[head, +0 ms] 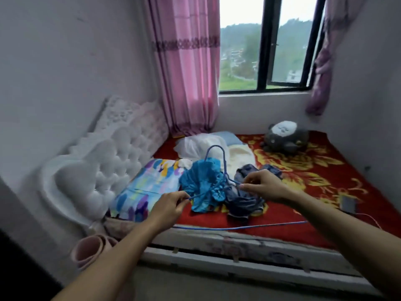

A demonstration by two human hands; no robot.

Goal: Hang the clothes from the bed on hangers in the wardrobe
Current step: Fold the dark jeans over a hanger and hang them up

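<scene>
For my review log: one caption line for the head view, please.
Left hand and right hand hold a blue hanger with a bunched blue garment above the red floral blanket.

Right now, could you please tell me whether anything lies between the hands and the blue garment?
Nothing visible does. The left hand and right hand each pinch the blue wire hanger, and the blue garment is bunched around it between them. The wardrobe is out of view.
</scene>
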